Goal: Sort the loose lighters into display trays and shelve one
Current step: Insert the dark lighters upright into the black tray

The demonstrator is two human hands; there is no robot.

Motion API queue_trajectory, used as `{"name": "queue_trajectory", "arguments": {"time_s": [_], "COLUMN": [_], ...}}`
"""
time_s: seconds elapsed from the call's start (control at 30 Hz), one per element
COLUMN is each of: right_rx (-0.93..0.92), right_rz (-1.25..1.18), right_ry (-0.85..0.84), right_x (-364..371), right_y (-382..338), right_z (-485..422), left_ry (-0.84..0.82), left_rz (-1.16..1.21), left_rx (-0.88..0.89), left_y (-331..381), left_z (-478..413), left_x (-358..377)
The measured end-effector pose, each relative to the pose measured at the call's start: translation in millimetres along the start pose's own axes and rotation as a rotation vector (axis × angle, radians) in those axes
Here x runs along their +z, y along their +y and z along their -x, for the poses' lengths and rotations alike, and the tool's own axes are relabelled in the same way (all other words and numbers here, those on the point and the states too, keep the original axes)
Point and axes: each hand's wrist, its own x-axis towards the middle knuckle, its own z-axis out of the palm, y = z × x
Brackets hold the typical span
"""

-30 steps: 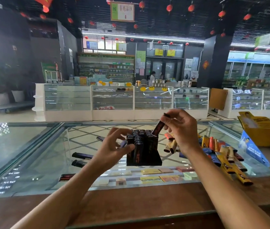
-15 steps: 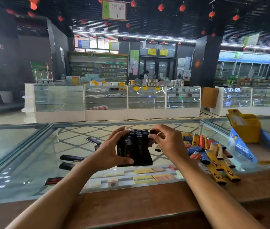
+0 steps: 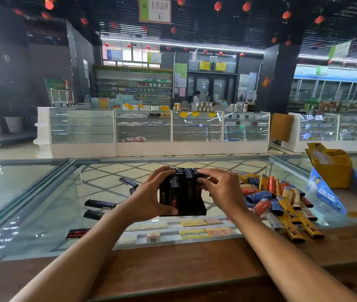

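Note:
A black display tray (image 3: pixel 191 209) packed with several upright dark lighters stands on the glass counter (image 3: pixel 42 192) straight ahead. My left hand (image 3: pixel 149 197) wraps the tray's left side, thumb on its front. My right hand (image 3: pixel 221 190) rests on the tray's right side, fingers curled over the tops of the lighters. A heap of loose lighters (image 3: pixel 275 199) in orange, blue and yellow lies just right of the tray. Three dark lighters (image 3: pixel 100 204) lie loose on the glass to the left.
A yellow carton (image 3: pixel 330 168) and a blue carton (image 3: pixel 323 192) stand at the right end of the counter. A wooden ledge (image 3: pixel 184 260) runs along the near edge. Cigarette packs show under the glass. White glass showcases (image 3: pixel 151 131) line the aisle beyond.
My right hand came down from holding a dark lighter above the tray and now sits on the tray's right side. The lighter is no longer raised. My left hand stayed on the tray.

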Motion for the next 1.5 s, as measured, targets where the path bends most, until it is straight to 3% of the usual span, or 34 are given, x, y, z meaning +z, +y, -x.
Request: {"name": "queue_trajectory", "arguments": {"time_s": [0.23, 0.63, 0.87, 1.03, 1.27, 1.5], "right_rx": [-0.153, -0.012, -0.054, -0.074, -0.073, -0.093], "right_rz": [0.189, 0.352, 0.432, 0.491, 0.586, 0.514], "right_ry": [-0.1, -0.216, -0.315, -0.399, -0.473, -0.396], "right_x": [1.4, -11.0, -7.1, 11.9, 33.8, 40.0], "right_y": [5.3, -15.9, -60.9, -89.7, -81.3, -69.5], "right_z": [2.8, 11.9, 48.1, 34.9, 21.5, 25.7], "left_ry": [-0.003, 0.006, -0.065, -0.158, -0.368, -0.325], "left_rz": [-0.035, -0.133, -0.329, -0.452, -0.516, -0.611], "left_rx": [0.008, -0.042, -0.154, -0.35, -0.505, -0.49], "left_y": [-0.1, 23.2, 25.3, 11.7, 12.4, 2.4], "left_z": [0.2, 22.5, 114.2, 154.5, 134.5, 109.5], "left_x": [0.7, -28.8, -83.6, -99.8, -98.9, -96.3]}}
